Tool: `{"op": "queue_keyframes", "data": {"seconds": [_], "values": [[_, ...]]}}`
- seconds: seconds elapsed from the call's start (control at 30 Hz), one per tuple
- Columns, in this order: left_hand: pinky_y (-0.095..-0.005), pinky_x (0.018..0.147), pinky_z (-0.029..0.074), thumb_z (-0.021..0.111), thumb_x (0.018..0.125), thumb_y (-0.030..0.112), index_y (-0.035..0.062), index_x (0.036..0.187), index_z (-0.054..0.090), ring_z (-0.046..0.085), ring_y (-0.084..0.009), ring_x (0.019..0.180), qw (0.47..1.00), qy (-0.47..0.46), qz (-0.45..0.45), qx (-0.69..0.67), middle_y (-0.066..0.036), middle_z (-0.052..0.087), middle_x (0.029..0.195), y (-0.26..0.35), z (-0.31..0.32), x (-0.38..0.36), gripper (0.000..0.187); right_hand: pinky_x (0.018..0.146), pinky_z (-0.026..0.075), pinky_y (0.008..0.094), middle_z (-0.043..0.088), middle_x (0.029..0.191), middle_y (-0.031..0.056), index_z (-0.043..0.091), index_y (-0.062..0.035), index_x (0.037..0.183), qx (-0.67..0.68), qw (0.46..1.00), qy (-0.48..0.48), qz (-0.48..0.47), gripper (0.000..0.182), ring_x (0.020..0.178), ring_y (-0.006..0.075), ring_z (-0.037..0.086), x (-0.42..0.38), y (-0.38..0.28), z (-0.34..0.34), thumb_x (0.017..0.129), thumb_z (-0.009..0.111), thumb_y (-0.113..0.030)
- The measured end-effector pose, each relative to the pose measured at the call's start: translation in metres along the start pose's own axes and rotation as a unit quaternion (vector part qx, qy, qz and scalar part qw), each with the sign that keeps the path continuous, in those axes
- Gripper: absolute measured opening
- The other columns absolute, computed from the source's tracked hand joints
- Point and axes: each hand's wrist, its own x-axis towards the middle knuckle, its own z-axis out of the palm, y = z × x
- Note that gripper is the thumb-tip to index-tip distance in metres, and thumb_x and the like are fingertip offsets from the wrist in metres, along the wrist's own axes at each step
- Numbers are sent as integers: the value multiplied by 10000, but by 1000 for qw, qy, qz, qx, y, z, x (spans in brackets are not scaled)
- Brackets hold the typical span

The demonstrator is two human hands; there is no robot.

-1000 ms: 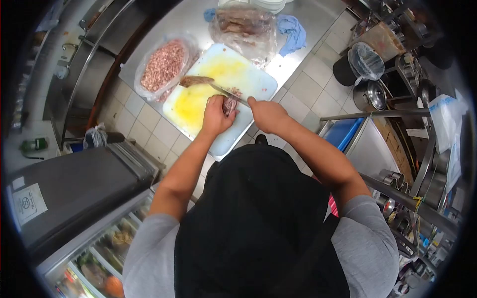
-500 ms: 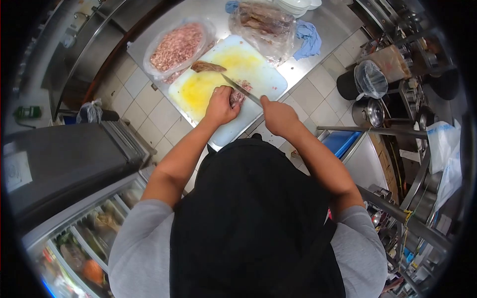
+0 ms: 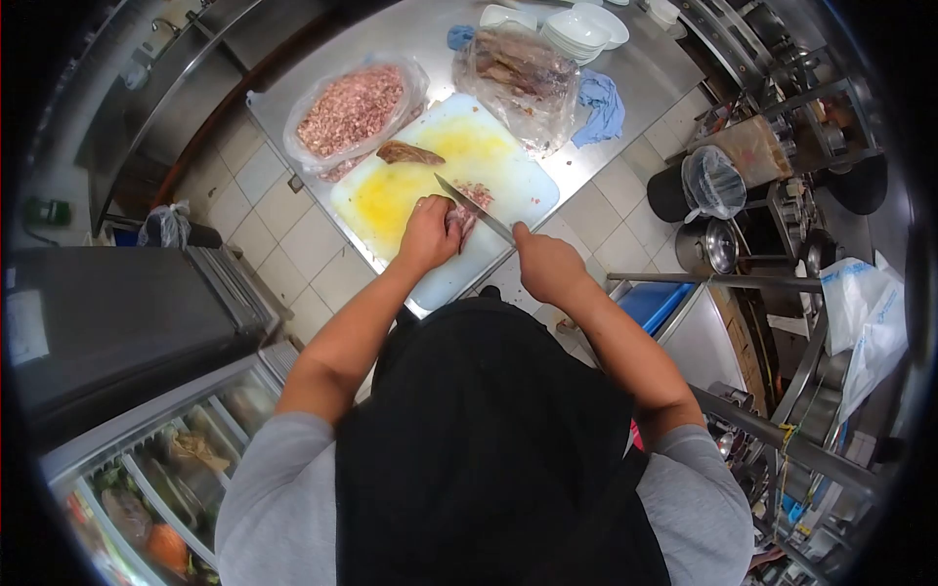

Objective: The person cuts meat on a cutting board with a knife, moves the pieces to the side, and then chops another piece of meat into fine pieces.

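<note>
My right hand (image 3: 549, 262) is wrapped round the handle of a knife (image 3: 487, 217), whose blade slants up and left across the meat. Beside the blade, my left hand (image 3: 428, 232) presses a piece of reddish meat (image 3: 462, 227) onto the white cutting board (image 3: 518, 181), its fingers curled over it. Small chopped bits of meat (image 3: 476, 193) lie at the far side of the blade. A longer brown slab of meat (image 3: 410, 152) rests farther back on the yellow-stained board, apart from both hands.
A clear bag of diced meat (image 3: 350, 109) sits behind the board at left. Behind it at right are a bag of larger meat pieces (image 3: 516, 73), a blue cloth (image 3: 598, 105) and stacked white bowls (image 3: 578, 35). A metal rail (image 3: 718, 282) runs to my right.
The whole view has shifted, so the table and board sit slightly lower in it. The knife stays against the meat, and both hands keep their holds; more chopped bits show beside the blade.
</note>
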Motion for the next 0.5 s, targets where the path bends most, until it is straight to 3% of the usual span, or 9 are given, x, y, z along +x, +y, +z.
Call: {"op": "queue_keyframes", "data": {"seconds": [0.1,0.2,0.4,0.5], "values": [[-535,887,513,673,858,79,-15,1080,638,620,-462,998,1000,0,-6,22,-255,659,1035,-8,9,1,243,833,577,577,743,1003,272,502,15,1236,1,999,-34,31,313,972,467,740,-18,1,-3,928,555,-7],[-532,888,516,672,855,67,-19,1070,641,623,-468,977,1000,-12,20,2,-261,659,1025,-11,13,-4,234,828,575,580,742,1002,274,501,16,1234,33,999,-3,16,318,970,468,740,18,11,47,921,553,3],[-520,888,521,676,852,55,-21,1016,658,626,-461,958,998,43,24,-41,-249,670,1003,5,0,1,181,825,575,575,740,992,275,497,6,1237,5,1000,13,22,322,958,473,736,41,-2,25,920,555,5],[-522,872,520,681,858,43,-17,996,665,626,-456,951,997,76,4,-7,-243,668,985,5,4,-10,152,820,576,573,745,990,265,499,3,1235,-4,1000,12,3,320,950,467,737,5,3,10,921,556,4]]}}
